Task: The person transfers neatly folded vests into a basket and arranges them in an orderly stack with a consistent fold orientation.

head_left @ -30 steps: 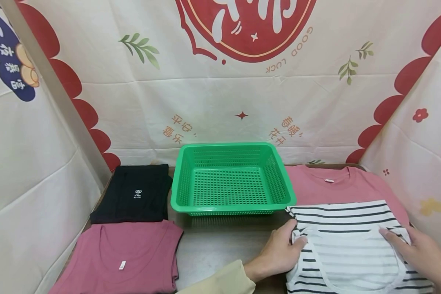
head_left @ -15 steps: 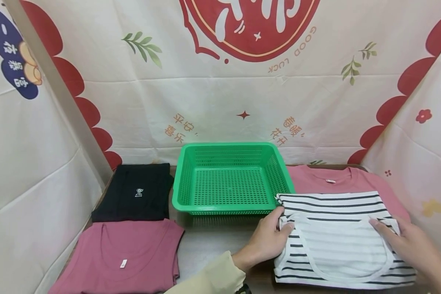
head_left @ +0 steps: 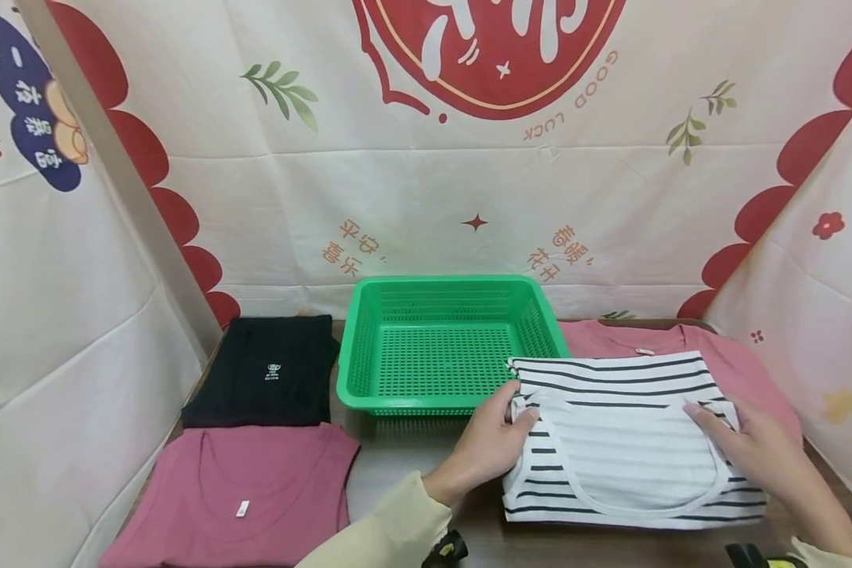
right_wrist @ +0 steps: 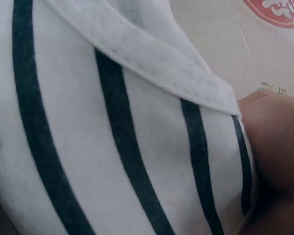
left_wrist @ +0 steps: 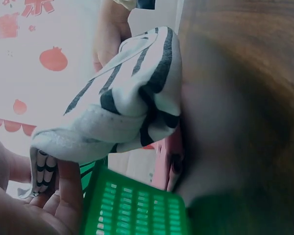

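Left hand (head_left: 491,438) and right hand (head_left: 758,443) grip a folded striped shirt (head_left: 625,450), now shifted leftward toward a green basket (head_left: 412,403). The carry appears unfinished.

striped shirt (head_left: 625,450) | white, dark-striped, wide scooped neckline | folded into a rough rectangle | gripped at one side by the left hand (head_left: 493,434), at the other by the right hand (head_left: 760,442) | green basket (head_left: 397,404) and pink shirt (head_left: 745,371) partly covered from head view
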Available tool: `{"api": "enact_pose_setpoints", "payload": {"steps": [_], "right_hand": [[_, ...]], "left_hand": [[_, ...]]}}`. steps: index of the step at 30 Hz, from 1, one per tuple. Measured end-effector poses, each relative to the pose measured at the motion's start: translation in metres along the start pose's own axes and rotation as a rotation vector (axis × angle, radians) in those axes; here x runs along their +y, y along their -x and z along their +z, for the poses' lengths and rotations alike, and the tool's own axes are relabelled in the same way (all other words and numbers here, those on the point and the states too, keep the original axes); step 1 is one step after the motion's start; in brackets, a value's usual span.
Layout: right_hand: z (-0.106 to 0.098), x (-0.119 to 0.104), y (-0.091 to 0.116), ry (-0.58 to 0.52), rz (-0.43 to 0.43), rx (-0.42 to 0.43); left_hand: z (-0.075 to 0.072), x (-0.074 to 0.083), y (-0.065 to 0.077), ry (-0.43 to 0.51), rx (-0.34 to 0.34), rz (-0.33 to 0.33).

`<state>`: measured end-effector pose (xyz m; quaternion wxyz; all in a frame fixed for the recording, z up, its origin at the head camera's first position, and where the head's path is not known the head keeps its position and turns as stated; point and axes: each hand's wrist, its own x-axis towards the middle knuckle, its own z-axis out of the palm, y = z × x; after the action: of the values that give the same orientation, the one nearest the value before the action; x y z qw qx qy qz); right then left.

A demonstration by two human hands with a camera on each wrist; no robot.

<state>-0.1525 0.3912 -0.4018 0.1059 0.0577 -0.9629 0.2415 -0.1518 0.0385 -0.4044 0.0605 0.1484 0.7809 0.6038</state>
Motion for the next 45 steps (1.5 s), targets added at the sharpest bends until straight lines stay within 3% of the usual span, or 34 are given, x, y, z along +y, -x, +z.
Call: {"api": "enact_pose_setpoints", "payload": {"steps": [9, 23, 39, 45], "right_hand": [[0.006, -0.024, -0.017, -0.012, -0.037, -0.017], [0.024, -0.061, -0.042, -0.054, -0.087, -0.046], [0.042, -0.104, -0.075, -0.146, -0.114, -0.111], [0.044, -0.116, -0.085, -0.167, -0.096, -0.16]], "left_hand": [[-0.022, -0.002, -0.003, -0.05, 0.042, -0.081], [-0.065, -0.008, -0.005, -0.048, 0.108, -0.091], [-0.112, -0.012, -0.009, -0.021, 0.184, -0.161], [-0.126, -0.015, -0.011, -0.073, 0.216, -0.163]]}}
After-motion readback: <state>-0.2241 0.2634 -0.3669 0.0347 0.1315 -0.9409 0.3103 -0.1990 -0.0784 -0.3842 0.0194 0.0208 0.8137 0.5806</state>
